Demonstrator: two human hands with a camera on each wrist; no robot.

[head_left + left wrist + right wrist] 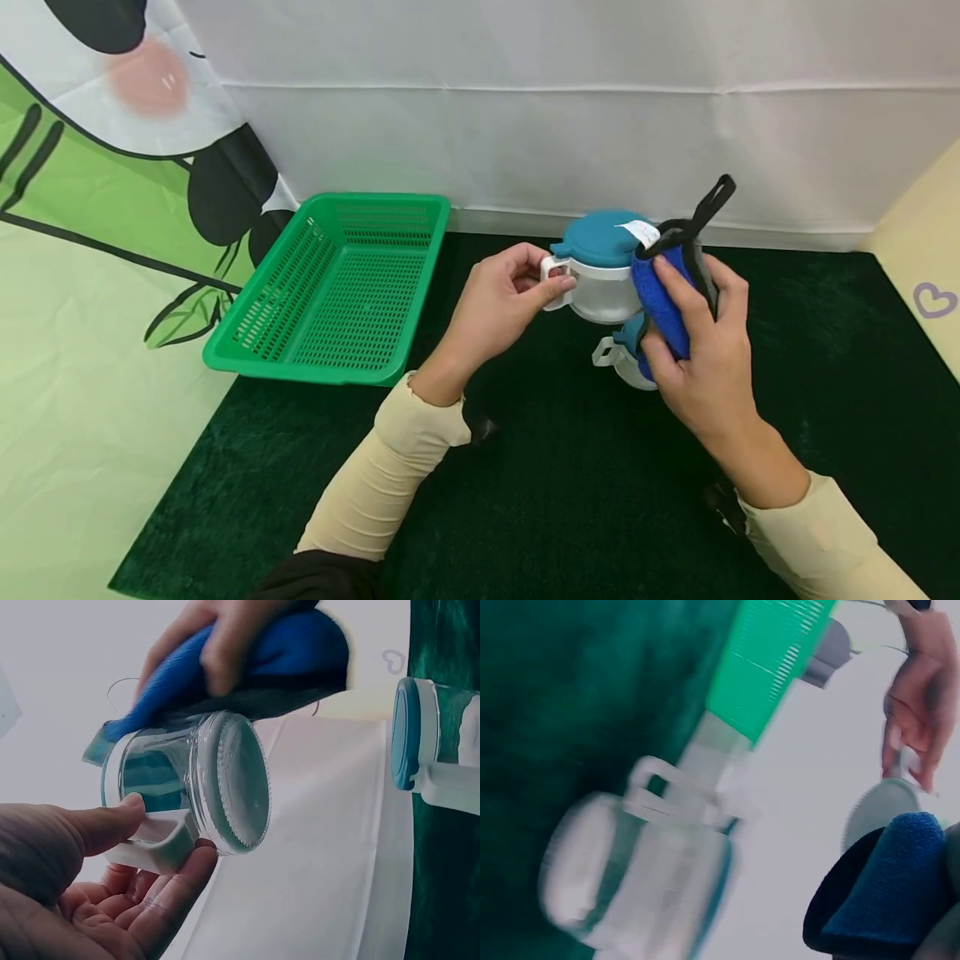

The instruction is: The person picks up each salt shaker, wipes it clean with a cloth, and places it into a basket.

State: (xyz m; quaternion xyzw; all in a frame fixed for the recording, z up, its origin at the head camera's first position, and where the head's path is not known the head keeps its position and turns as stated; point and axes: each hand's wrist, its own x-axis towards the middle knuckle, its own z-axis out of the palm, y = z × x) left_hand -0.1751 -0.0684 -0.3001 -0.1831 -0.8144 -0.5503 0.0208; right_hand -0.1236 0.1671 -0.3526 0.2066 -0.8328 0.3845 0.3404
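My left hand [498, 292] pinches the white handle of a clear glass jar [606, 298] with a blue lid [592, 239], held up above the table. In the left wrist view the jar is tilted on its side, its ribbed base [246, 784] turned toward the right. My right hand [708, 367] grips a folded blue cloth [663, 308] with dark edging and a black loop, which lies against the jar's right side. Below, a second jar [628, 365] with a blue lid and white handle stands on the table, partly hidden by the cloth and right hand.
A green slotted plastic basket [360, 312] sits to the left at the back of the dark green table cover [540, 492]. Behind it rises a white backdrop [525, 142], with a cartoon print on the left and a cream panel [918, 250] on the right.
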